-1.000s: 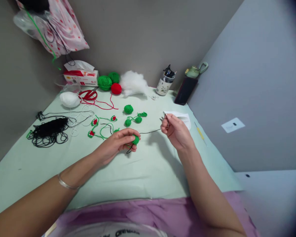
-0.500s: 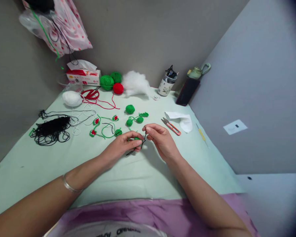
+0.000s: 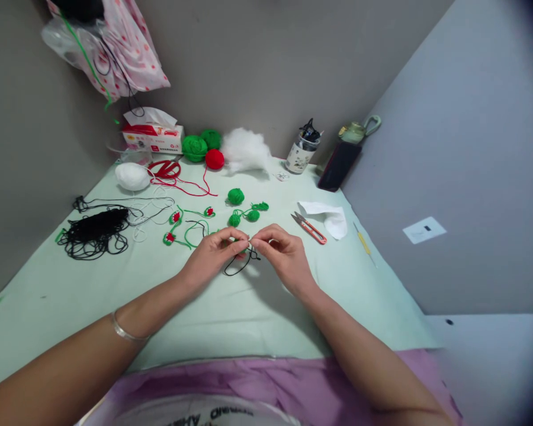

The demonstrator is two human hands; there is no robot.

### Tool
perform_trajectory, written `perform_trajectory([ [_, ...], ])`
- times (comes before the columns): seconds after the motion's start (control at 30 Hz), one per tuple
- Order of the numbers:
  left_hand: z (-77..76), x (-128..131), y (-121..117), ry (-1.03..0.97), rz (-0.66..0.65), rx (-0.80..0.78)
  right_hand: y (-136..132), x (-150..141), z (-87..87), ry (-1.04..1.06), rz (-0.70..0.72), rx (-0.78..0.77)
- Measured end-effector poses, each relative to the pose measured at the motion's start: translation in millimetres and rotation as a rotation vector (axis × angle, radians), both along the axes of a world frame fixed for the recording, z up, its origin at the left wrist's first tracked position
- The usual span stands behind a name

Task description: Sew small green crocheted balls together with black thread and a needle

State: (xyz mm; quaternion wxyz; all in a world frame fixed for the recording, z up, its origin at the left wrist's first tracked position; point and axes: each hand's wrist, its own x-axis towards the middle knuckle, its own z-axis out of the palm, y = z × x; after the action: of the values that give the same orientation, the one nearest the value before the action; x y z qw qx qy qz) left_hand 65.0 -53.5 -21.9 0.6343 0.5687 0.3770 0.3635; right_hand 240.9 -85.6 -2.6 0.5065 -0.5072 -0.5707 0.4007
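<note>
My left hand (image 3: 213, 254) is closed around a small green crochet piece (image 3: 243, 252), mostly hidden by the fingers. My right hand (image 3: 283, 251) is closed in a pinch, its thumb and index fingertip meeting those of the left. Black yarn (image 3: 236, 274) runs from between the hands and hangs in a loop below them; what exactly the fingertips pinch is too small to make out clearly. Just beyond the hands lie small green crochet balls (image 3: 253, 216) with a curled tail. Red-and-green crochet pieces (image 3: 169, 238) with loose ends are to the left.
A black yarn hank (image 3: 93, 234) lies at left, near a white yarn ball (image 3: 132, 177) and red-handled scissors (image 3: 165, 170). Orange thread snips (image 3: 310, 228), white paper (image 3: 331, 219) and a yellow crochet hook (image 3: 363, 242) lie at right. White stuffing (image 3: 247, 152), a pen jar (image 3: 299, 154) and a phone (image 3: 340, 165) stand behind.
My right hand has come down and left, so its fingertips now meet my left hand's. My left hand has risen slightly. The black yarn between them now hangs in a wider loop.
</note>
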Motion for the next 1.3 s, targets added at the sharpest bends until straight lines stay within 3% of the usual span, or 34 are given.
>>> perform_trajectory([
  [0.2,-0.4,-0.2,1.9,-0.026,-0.034,-0.039,7.1,16.6,10.6,0.376,0.023,-0.137],
  [0.33,-3.1,0.5,2.0,-0.045,-0.049,-0.082,8.4,24.0,15.4,0.44,-0.036,-0.106],
  [0.57,-5.6,1.1,2.2,-0.124,-0.12,-0.215,9.2,28.0,18.3,0.539,0.098,-0.233],
  [0.87,-6.8,-5.4,7.4,-0.167,-0.141,-0.183,9.1,46.4,21.4,0.59,0.184,-0.232],
  [1.07,-4.5,-6.3,9.2,-0.17,-0.325,-0.196,23.9,80.1,20.3,0.625,-0.077,-0.091],
  [1.3,3.4,-13.1,11.9,-0.324,-0.297,-0.313,43.4,128.9,7.3,0.769,-0.454,0.047],
])
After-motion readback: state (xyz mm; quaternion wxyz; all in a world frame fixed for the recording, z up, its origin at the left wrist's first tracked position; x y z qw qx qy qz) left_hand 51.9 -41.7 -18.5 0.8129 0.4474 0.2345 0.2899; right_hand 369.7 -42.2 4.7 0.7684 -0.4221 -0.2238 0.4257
